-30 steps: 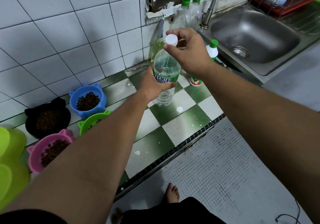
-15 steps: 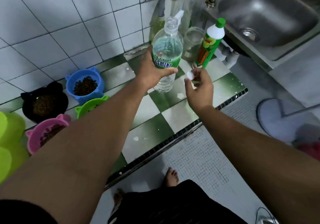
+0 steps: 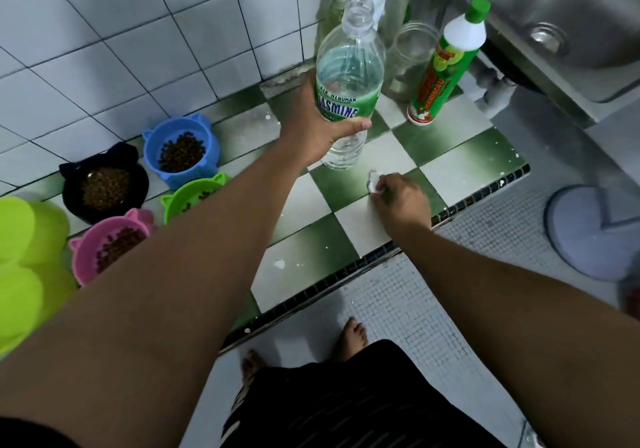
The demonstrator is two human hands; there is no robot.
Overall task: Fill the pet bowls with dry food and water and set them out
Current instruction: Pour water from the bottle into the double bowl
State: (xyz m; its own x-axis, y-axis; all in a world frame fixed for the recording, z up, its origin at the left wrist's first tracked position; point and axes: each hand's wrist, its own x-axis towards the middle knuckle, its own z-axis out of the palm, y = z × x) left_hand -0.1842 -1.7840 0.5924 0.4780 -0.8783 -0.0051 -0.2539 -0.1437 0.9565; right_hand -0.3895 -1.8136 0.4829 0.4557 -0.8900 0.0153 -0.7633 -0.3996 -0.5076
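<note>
The left hand [image 3: 322, 134] grips the upright, uncapped clear plastic water bottle with a green label [image 3: 349, 76] mid-way along the green-and-white tiled ledge [image 3: 460, 177], the right hand [image 3: 401, 201] pinches its white cap [image 3: 374, 182] near the front edge, and the cat-eared plastic kibble bowls [image 3: 183, 175] lie leftward, nearer the bottle hand.

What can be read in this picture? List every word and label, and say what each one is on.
"AIR MINUMAN": label of the water bottle held by the left hand.
"JASMINE": same label, just below.
Small line under "JASMINE": too blurred to read.
"HARIMAU": label of the green-capped bottle.
Emblem above "HARIMAU": too blurred to read.
White cap in the right hand: no text seen.
</note>
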